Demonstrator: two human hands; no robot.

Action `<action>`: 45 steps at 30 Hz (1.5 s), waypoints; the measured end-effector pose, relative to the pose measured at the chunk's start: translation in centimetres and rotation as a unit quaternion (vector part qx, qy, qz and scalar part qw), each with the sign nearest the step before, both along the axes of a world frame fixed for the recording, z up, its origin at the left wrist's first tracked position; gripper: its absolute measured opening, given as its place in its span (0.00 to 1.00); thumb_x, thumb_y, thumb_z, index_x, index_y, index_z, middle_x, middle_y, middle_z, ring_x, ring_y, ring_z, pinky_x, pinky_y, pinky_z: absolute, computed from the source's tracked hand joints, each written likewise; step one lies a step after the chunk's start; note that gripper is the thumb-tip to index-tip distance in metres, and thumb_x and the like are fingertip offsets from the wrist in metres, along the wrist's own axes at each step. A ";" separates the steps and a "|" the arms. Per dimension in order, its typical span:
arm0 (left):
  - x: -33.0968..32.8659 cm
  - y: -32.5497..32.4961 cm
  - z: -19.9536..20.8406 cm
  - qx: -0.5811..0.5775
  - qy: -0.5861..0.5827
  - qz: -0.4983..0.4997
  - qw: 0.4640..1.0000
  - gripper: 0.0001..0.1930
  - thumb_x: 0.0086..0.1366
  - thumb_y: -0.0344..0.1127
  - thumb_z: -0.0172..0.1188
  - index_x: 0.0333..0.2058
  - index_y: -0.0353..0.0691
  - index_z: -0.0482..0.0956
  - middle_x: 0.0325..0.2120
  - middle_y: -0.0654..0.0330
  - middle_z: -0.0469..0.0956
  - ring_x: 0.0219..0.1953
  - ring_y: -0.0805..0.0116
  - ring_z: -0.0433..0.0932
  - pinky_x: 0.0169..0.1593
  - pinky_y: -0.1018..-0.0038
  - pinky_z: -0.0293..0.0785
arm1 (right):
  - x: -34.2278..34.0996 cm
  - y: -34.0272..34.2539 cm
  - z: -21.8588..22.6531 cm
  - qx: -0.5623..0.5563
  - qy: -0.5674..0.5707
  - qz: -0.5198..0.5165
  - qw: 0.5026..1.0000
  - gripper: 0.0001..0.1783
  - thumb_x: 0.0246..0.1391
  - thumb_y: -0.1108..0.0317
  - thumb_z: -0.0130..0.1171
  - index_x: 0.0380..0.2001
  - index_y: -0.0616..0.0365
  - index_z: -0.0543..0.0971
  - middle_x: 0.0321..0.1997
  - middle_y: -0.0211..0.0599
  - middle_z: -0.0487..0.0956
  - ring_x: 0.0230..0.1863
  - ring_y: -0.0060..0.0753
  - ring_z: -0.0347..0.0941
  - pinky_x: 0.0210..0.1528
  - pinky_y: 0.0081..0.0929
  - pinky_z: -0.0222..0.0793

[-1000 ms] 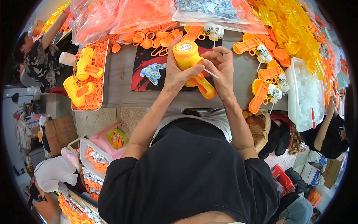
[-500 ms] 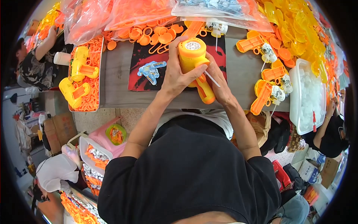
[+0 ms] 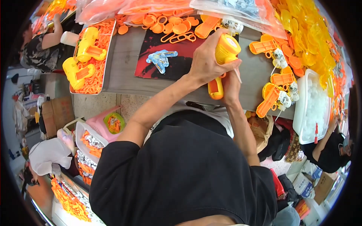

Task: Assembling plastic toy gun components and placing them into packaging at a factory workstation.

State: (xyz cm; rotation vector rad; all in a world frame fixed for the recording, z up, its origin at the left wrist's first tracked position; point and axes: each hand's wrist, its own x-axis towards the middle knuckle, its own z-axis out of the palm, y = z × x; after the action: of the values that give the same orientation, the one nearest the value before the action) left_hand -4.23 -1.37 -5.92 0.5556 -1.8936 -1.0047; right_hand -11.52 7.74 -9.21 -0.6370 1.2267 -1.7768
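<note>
A yellow toy bubble gun (image 3: 225, 49) with an orange part in its handle is held in both hands above the table. My left hand (image 3: 206, 62) wraps the left side of its body, thumb across the front below the round head. My right hand (image 3: 231, 86) closes around the handle side from the right, its fingers partly hidden. A thin white tube (image 3: 238, 75) sticks out near my left thumb. Blue printed stickers (image 3: 162, 60) lie on the black and red mat (image 3: 145, 67), left of my hands. Orange rings and discs (image 3: 175, 26) are heaped beyond the mat.
On the left, a tray of orange parts (image 3: 98, 81) carries two yellow gun shells (image 3: 90, 44). At right lie several orange-and-white assemblies (image 3: 268, 98), yellow clear parts (image 3: 301, 34) and a white tub (image 3: 301, 113) of translucent pieces. Filled plastic bags (image 3: 249, 11) line the back. Other people work at both sides.
Both hands have moved right with the bubble gun and turned it, so its perforated front now faces more to the right. The view has shifted a little.
</note>
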 end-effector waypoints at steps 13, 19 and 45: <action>11.2 -7.1 -1.1 -0.167 -0.271 0.260 0.912 0.09 0.58 0.39 0.69 0.32 0.41 0.82 0.29 0.60 0.81 0.31 0.63 0.80 0.36 0.67 0.76 | -3.7 1.5 -0.8 0.153 0.362 -0.076 0.916 0.26 0.65 0.52 0.57 0.58 0.57 0.72 0.57 0.42 0.73 0.59 0.33 0.66 0.63 0.36 0.60; 12.8 -10.2 -3.8 -0.060 -0.352 0.285 0.889 0.13 0.56 0.45 0.70 0.31 0.43 0.82 0.30 0.60 0.82 0.37 0.59 0.81 0.40 0.62 0.75 | -1.0 0.3 1.9 0.162 0.535 -0.080 0.825 0.25 0.62 0.52 0.59 0.57 0.52 0.74 0.59 0.38 0.73 0.64 0.41 0.59 0.69 0.43 0.44; 10.3 -1.3 -1.5 0.009 -0.142 0.052 0.988 0.12 0.61 0.38 0.65 0.41 0.40 0.82 0.37 0.56 0.81 0.40 0.56 0.75 0.49 0.64 0.69 | 1.2 -3.1 4.0 0.013 0.578 0.056 0.814 0.06 0.53 0.68 0.65 0.30 0.58 0.79 0.23 0.29 0.70 0.26 0.27 0.66 0.38 0.28 0.61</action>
State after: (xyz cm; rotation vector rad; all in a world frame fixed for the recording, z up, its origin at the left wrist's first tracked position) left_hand 6.07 -2.67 -7.46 0.8365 -2.0814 -0.9119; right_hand -10.34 4.67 -5.18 -1.8862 1.8927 -1.1817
